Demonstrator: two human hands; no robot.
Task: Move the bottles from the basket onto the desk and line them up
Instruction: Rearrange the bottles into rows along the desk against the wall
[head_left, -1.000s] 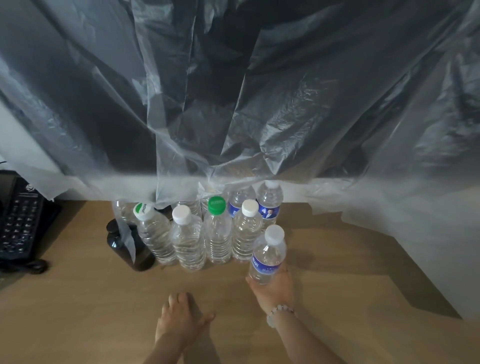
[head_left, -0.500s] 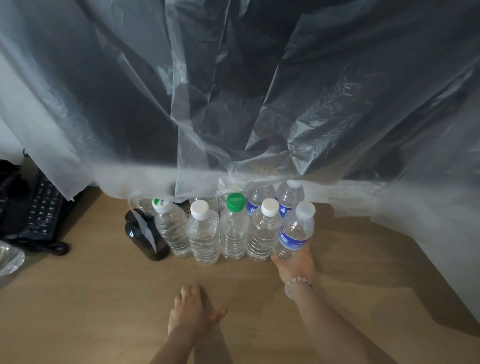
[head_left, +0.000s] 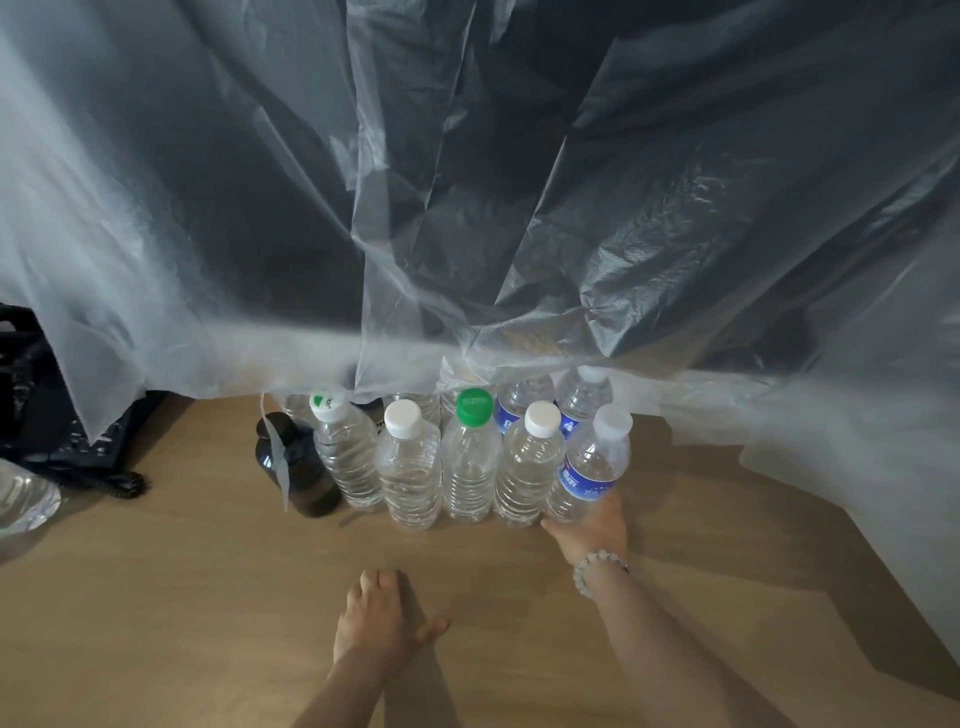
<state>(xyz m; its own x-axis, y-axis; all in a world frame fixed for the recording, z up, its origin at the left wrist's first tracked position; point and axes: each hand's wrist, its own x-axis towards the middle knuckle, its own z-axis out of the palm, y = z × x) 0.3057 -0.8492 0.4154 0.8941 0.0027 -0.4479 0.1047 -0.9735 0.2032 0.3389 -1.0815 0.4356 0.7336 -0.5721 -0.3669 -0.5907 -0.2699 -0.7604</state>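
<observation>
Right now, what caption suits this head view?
Right hand holds a blue-labelled clear plastic bottle beside other bottles on a wooden desk.

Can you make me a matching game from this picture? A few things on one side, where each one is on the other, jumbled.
1. clear plastic bottle with green cap
2. front clear plastic bottle with blue label
3. dark round jar
4. left hand

A. just left of the front row
B. resting on the wooden desk
C. middle of the front row
D. gripped by the right hand

Pairs: 1-C, 2-D, 3-A, 4-B
</observation>
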